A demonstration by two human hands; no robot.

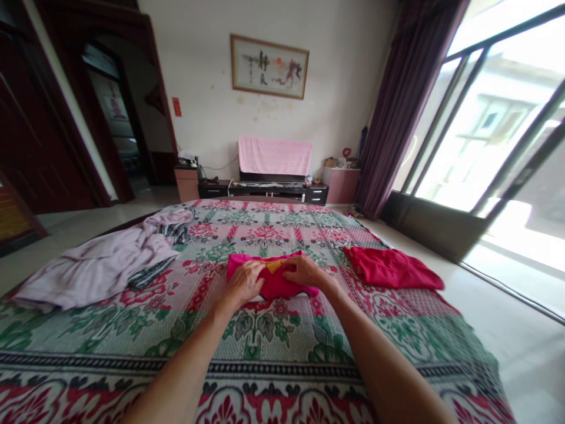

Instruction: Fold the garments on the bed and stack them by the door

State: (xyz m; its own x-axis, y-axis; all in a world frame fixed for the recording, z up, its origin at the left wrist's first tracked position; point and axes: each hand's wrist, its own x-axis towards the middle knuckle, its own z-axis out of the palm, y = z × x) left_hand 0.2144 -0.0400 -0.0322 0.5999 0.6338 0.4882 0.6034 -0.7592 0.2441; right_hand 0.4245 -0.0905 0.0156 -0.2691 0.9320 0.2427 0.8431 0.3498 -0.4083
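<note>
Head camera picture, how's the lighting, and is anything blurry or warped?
Head view: glare washes out the window at right, the door at left sits dark; same head view, wide-angle distortion seemingly slants the curtain, and detail on the left hand, right hand and pink garment looks soft.

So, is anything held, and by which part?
Left hand and right hand touch the bright pink cloth near opposite sides; whether either grip holds it cannot be told.

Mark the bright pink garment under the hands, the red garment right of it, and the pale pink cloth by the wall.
Bright pink garment [274, 285]: head view, middle of upper surface.
Red garment [395, 268]: head view, middle of upper surface.
Pale pink cloth [274, 156]: head view, middle of hanging front.
</note>
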